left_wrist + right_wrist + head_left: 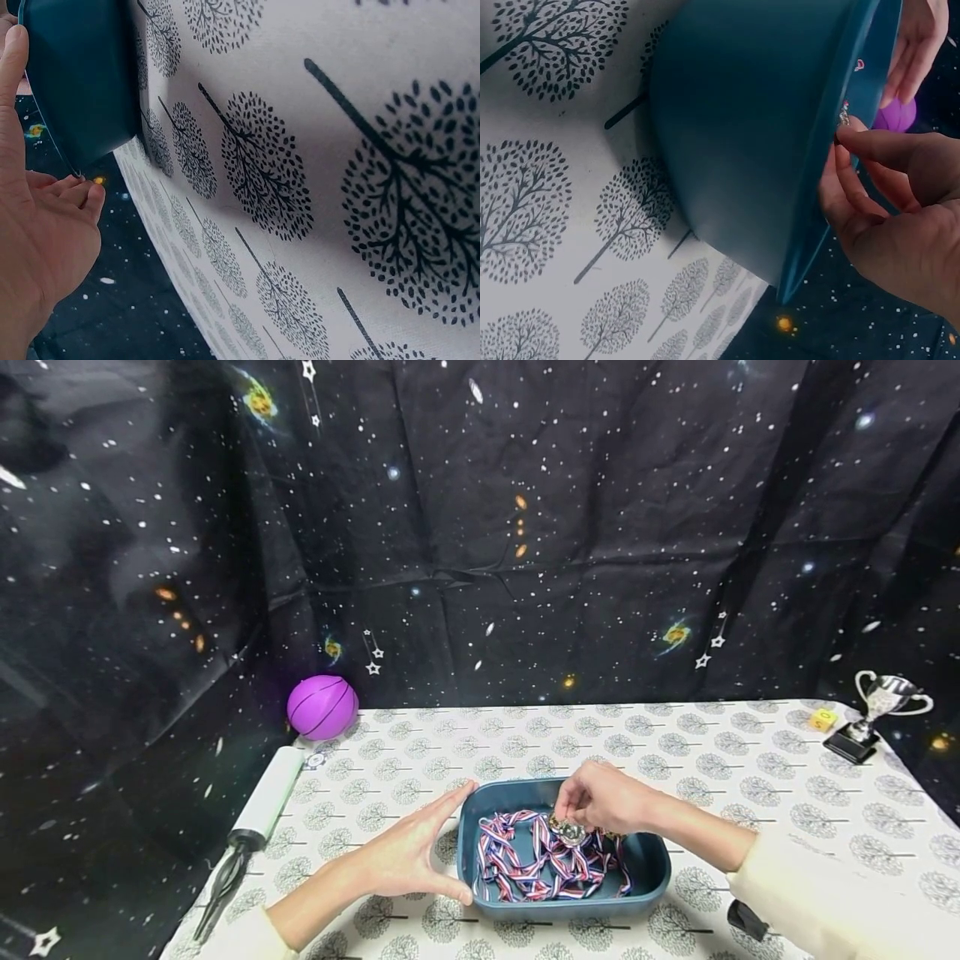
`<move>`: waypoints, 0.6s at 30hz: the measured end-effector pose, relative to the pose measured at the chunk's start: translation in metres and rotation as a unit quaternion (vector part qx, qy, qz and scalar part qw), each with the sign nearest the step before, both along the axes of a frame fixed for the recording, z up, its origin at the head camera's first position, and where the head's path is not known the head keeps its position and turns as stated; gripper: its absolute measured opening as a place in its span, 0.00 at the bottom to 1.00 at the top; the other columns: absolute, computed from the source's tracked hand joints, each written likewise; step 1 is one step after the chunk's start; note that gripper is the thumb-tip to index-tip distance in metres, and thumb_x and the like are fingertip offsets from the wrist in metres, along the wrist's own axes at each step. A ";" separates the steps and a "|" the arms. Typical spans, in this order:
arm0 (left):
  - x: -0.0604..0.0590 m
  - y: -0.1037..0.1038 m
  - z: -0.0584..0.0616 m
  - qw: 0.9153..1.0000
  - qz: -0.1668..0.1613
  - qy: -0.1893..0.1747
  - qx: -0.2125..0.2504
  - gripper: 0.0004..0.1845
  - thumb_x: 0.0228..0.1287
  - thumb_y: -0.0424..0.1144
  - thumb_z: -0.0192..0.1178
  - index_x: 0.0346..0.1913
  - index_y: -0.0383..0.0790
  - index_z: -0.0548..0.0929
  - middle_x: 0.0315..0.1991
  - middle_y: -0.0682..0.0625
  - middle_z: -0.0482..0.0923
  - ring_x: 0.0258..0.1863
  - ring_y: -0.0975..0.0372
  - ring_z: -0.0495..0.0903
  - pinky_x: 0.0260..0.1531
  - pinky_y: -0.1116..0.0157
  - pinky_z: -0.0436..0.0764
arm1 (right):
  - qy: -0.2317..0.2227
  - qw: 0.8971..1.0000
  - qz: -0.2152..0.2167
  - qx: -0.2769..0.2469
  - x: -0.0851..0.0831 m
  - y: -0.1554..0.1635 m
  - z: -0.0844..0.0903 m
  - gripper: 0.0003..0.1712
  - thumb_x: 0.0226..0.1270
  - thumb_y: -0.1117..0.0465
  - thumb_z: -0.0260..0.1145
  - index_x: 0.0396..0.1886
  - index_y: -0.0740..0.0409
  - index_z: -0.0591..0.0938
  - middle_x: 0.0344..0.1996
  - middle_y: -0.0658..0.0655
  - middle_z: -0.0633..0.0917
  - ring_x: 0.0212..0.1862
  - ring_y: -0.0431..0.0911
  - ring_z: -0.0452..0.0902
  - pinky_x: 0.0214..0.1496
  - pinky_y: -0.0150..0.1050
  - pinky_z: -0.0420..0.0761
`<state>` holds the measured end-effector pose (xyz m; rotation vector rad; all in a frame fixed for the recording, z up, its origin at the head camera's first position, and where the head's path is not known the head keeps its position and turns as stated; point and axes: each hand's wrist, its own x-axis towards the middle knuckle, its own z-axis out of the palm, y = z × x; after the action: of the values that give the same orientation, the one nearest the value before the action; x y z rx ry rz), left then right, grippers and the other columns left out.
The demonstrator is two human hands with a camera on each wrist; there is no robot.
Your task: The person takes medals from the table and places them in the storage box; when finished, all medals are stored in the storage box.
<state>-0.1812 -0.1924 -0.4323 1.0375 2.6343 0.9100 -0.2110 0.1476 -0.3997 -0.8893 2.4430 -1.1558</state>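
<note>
Left hand (405, 860) spread, steadies tray (525, 795); right hand (600, 799) pinches medal (567, 832) over ribbons (525, 860), none out yet.

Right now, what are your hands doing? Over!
Left hand flat against the blue tray side, fingers straight. Right hand pinches a medal over the ribbons in the tray. Nothing in the way.

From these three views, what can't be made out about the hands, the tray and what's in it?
- Medal: the right hand pinches it; its face is too small to read in the head view, and the tray wall hides it in the right wrist view.
- Number of ribbons: tangled together.
- Left hand: the left wrist view shows only part of it, at the frame edge.
- Black object: partly hidden behind the right sleeve.
</note>
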 end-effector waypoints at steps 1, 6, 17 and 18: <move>0.000 0.000 0.000 1.000 0.000 0.000 0.000 0.75 0.44 0.65 0.83 0.88 0.47 0.46 0.86 0.49 0.47 0.83 0.52 0.53 0.79 0.43 0.58 | 0.005 1.000 -0.003 0.002 -0.001 -0.001 -0.001 0.16 0.57 0.83 0.65 0.35 0.63 0.90 0.26 0.54 0.86 0.25 0.42 0.80 0.25 0.31 0.82; 0.001 0.001 0.000 1.000 0.002 0.000 -0.003 0.75 0.44 0.63 0.84 0.88 0.48 0.46 0.86 0.48 0.47 0.83 0.50 0.52 0.79 0.42 0.57 | 0.034 0.999 -0.018 0.007 -0.006 -0.005 -0.007 0.14 0.58 0.81 0.68 0.34 0.61 0.91 0.26 0.52 0.88 0.26 0.39 0.80 0.28 0.31 0.82; 0.001 0.001 -0.001 1.000 0.006 -0.001 -0.005 0.74 0.44 0.65 0.83 0.88 0.52 0.45 0.86 0.48 0.48 0.83 0.48 0.53 0.78 0.41 0.58 | 0.085 0.995 -0.053 0.014 -0.012 -0.016 -0.019 0.08 0.60 0.75 0.77 0.31 0.58 0.91 0.28 0.49 0.90 0.31 0.37 0.84 0.41 0.34 0.87; 0.001 0.001 -0.001 1.000 0.006 0.000 -0.006 0.74 0.44 0.66 0.83 0.88 0.52 0.45 0.86 0.47 0.48 0.83 0.49 0.53 0.78 0.41 0.58 | 0.094 0.994 -0.054 0.017 -0.012 -0.017 -0.020 0.08 0.60 0.74 0.77 0.31 0.57 0.91 0.28 0.49 0.90 0.32 0.36 0.84 0.41 0.35 0.87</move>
<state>-0.1801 -0.1914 -0.4338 1.0207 2.6438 0.8970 -0.2233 0.1303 -0.4199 -0.9042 2.6840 -1.1088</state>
